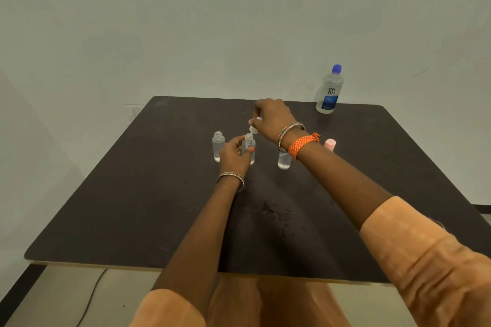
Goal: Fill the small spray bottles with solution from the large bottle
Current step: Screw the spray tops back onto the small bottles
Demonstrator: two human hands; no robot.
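Three small clear spray bottles stand mid-table. My left hand [233, 152] grips the middle bottle [249, 146], which is upright and uncapped. My right hand [271, 117] holds a white spray cap [254, 125] just above that bottle's neck. An uncapped small bottle [218, 145] stands to the left. A third small bottle [284, 160] is partly hidden under my right wrist. The large solution bottle [329, 90], with a blue cap and a blue label, stands upright at the table's far right edge.
The dark square table [159, 207] stands against a pale wall. A pink cap or small bottle [330, 144] peeks out behind my right forearm. A cable runs over the floor at the lower left.
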